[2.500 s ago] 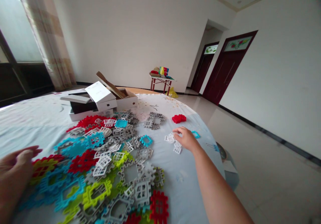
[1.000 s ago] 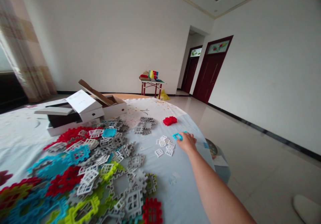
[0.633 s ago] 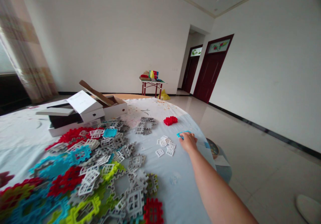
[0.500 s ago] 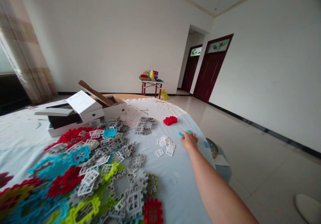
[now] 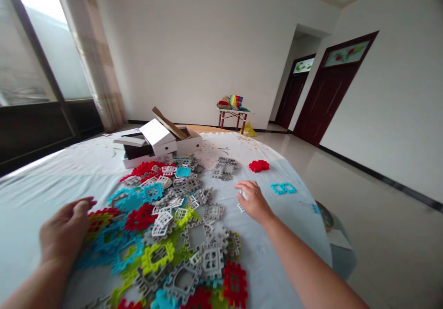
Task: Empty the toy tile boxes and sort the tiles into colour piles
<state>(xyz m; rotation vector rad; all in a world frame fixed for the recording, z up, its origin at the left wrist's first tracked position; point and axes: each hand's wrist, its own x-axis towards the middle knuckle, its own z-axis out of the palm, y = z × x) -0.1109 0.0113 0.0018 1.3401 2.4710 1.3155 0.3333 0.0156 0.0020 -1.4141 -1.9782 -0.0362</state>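
My right hand (image 5: 255, 202) is over the small white window pieces, covering most of them, with its fingers stretched loosely to the left and no piece seen in its grasp. To its right, a pair of blue interlocking panels (image 5: 283, 188) lies flat. Beyond it sits a red stack of panels (image 5: 259, 165), and a grey group of panels (image 5: 224, 168) lies farther left. My left hand (image 5: 65, 230) hovers at the left edge of the mixed pile (image 5: 157, 256), near a red and yellow-green panel (image 5: 98, 221). Its fingers are loosely bent, with nothing visible in them.
White boxes with open lids (image 5: 161, 138) stand behind the pile. The round table wears a pale patterned cloth (image 5: 273, 272), and its edge curves down on the right past a stool (image 5: 341, 249). Against the far wall is a small side table (image 5: 233, 110) with things on it.
My right hand has let go of the blue panels and moved left to the white window pieces. My left hand has come into view. The view has swung left.
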